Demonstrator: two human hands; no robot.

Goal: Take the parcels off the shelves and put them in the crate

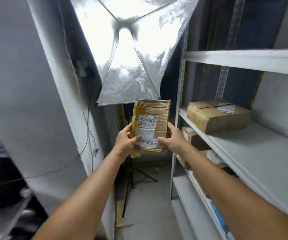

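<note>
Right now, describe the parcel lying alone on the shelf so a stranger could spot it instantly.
Look at the grey metal shelving on the right. On its second visible board from the top, near the left end, lies a bulky brown parcel. Unlike the smaller boxes one shelf lower, it sits alone, crumpled, with a dark slit across its top.

Grey metal shelving stands at the right. On its middle shelf, a crumpled brown cardboard parcel with a white label lies near the back left corner. On the shelf below, a small labelled box sits near the left end, with another parcel just beside it.
</note>
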